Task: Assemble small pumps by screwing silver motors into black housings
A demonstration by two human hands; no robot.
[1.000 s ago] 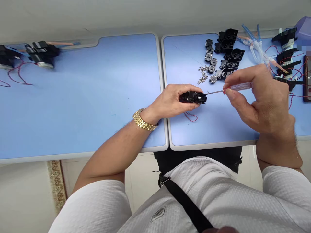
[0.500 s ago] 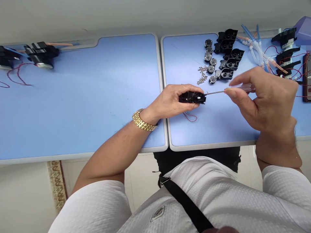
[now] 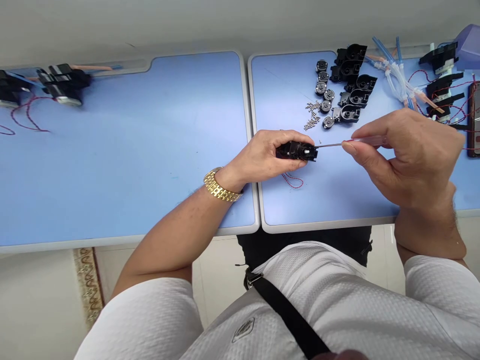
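My left hand (image 3: 268,156) is closed around a small black plastic motor assembly (image 3: 298,150) with a white shaft showing at its top. A loop of thin red wire (image 3: 294,180) trails below it on the table. In my right hand (image 3: 410,157) is a screwdriver (image 3: 369,141) with a clear handle, gripped between thumb and fingers. Its thin metal blade points left and meets the right end of the assembly; the exact contact of the tip is too small to make out. One tiny screw (image 3: 320,142) lies just above the blade.
Beyond my hands are a pile of small screws (image 3: 312,116), several round black parts (image 3: 321,88) and several black housings (image 3: 350,114). Blue and clear tubes (image 3: 397,75) and wired black assemblies (image 3: 444,87) lie at the right. More black units (image 3: 63,85) stand far left.
My right fingers have closed onto the screwdriver handle, the forefinger coming down against it, and the hand has shifted slightly. The left hand and the assembly stay in place.
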